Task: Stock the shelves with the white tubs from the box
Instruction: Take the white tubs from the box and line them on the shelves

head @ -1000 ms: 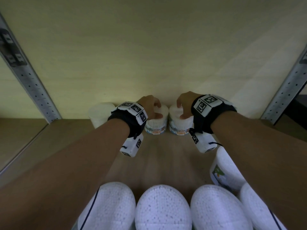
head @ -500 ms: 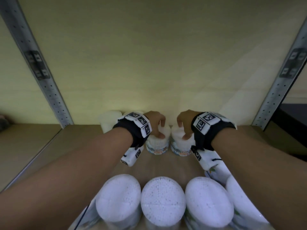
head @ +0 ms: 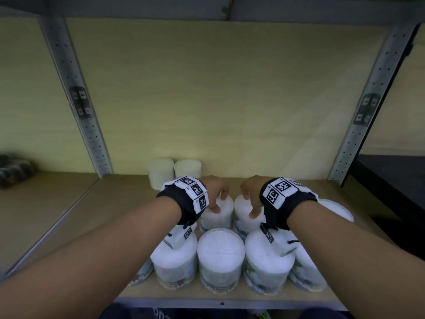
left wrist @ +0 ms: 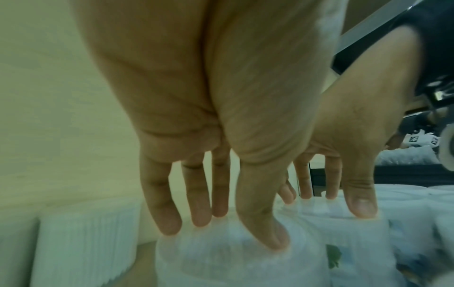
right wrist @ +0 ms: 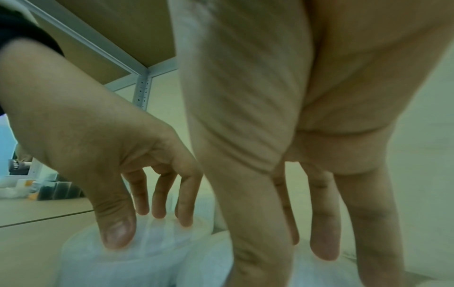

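Two white tubs stand side by side on the wooden shelf [head: 92, 215], just behind the front row. My left hand [head: 218, 203] grips the left tub [head: 219, 216] from above, thumb on the near rim and fingers on the far rim. The left wrist view shows that hand [left wrist: 228, 231] pinching the blurred tub's lid [left wrist: 221, 262]. My right hand [head: 249, 201] holds the right tub [head: 241, 204] the same way. In the right wrist view its thumb and fingers [right wrist: 324, 248] reach down over that tub [right wrist: 319, 275].
Several more white tubs [head: 220, 252] line the shelf's front edge below my wrists. Two tubs [head: 161, 172] stand against the back wall. Perforated metal uprights [head: 76, 100] frame the bay on both sides. Dark items [head: 13, 169] sit on the neighbouring shelf at left.
The view has pulled back and up, showing the whole bay. Both hands and their tubs now sit farther from the back wall, close behind the front row.
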Demonstrator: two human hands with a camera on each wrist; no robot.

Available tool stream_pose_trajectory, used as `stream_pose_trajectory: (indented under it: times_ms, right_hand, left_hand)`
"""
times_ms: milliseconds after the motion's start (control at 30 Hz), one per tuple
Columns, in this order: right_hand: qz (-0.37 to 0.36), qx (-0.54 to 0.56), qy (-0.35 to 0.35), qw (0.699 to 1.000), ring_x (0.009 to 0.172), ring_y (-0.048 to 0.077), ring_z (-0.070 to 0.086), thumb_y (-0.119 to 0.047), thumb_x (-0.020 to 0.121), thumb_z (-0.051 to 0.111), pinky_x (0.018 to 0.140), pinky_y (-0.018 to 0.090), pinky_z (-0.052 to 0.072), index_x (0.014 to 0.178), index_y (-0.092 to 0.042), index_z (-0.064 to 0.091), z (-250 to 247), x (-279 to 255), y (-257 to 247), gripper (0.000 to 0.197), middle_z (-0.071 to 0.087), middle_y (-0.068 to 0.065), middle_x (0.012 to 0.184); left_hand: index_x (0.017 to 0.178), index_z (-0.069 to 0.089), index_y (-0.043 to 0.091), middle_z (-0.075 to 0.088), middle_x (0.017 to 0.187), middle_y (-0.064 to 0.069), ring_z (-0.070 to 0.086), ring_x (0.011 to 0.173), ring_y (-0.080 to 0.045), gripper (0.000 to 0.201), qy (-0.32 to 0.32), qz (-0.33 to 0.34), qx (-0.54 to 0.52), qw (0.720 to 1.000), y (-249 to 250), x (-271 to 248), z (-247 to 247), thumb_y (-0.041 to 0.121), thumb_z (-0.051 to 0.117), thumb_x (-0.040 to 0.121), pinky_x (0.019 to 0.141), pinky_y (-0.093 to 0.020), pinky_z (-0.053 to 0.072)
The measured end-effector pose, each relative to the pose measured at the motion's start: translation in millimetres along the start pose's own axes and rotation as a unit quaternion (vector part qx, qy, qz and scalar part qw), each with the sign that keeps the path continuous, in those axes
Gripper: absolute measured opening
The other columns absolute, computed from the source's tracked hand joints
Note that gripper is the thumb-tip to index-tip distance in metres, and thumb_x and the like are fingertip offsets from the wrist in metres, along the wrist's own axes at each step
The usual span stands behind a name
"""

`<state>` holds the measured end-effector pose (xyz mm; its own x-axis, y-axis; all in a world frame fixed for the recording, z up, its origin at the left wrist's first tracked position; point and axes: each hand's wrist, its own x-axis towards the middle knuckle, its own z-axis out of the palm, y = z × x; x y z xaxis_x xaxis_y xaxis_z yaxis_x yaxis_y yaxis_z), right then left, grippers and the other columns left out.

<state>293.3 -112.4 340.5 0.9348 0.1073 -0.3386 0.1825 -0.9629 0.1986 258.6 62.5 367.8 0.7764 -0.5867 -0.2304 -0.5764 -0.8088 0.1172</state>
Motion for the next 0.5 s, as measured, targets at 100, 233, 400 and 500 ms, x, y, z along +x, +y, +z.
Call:
stream_pose_trajectory:
  times_ms: [100, 233, 400, 500]
  right_hand:
    - [0.014, 0.009, -0.003, 1.0, 0.068, 0.019, 0.065, -0.067, 0.018, 0.072, 0.067, 0.04, 0.059, 0.075, -0.036, 0.044, 11.9, 5.4, 1.5, 0.071, 0.062, -0.008, 0.079]
    - [0.024, 0.031, -0.013, 0.999, 0.063, 0.02, 0.067, -0.07, 0.012, 0.073, 0.065, 0.041, 0.059, 0.078, -0.042, 0.042, 28.2, 15.8, 8.2, 0.078, 0.066, -0.008, 0.074]
    - [0.031, 0.045, -0.006, 0.998, 0.064, 0.02, 0.067, -0.07, 0.014, 0.071, 0.067, 0.04, 0.059, 0.079, -0.041, 0.041, 27.9, -4.3, 5.2, 0.077, 0.066, -0.008, 0.073]
    - [0.038, 0.056, -0.006, 0.998, 0.066, 0.017, 0.066, -0.068, 0.017, 0.075, 0.067, 0.039, 0.059, 0.08, -0.043, 0.041, 25.3, -17.2, 6.3, 0.076, 0.064, -0.011, 0.074]
  left_hand:
    - [0.111, 0.06, 0.004, 0.06, 0.116, -0.015, 0.05, 0.089, -0.021, 0.043, -0.002, 0.001, 0.008, 1.0, 5.2, -8.3, 3.8, 0.019, 0.078, 0.075, 0.075, -0.029, 0.042]
    - [0.112, 0.06, 0.005, 0.061, 0.117, -0.014, 0.054, 0.092, -0.024, 0.043, 0.0, 0.002, 0.021, 1.0, 11.9, -15.9, 4.5, 0.02, 0.078, 0.075, 0.077, -0.03, 0.044]
    - [0.115, 0.058, 0.004, 0.059, 0.12, -0.015, 0.057, 0.1, -0.028, 0.044, -0.005, -0.003, 0.021, 1.0, 16.4, -23.1, 6.4, 0.019, 0.075, 0.078, 0.081, -0.034, 0.046]
    - [0.117, 0.056, 0.004, 0.058, 0.122, -0.015, 0.057, 0.109, -0.032, 0.044, -0.012, -0.004, 0.02, 1.0, 18.2, -25.9, 7.4, 0.018, 0.074, 0.079, 0.088, -0.036, 0.047]
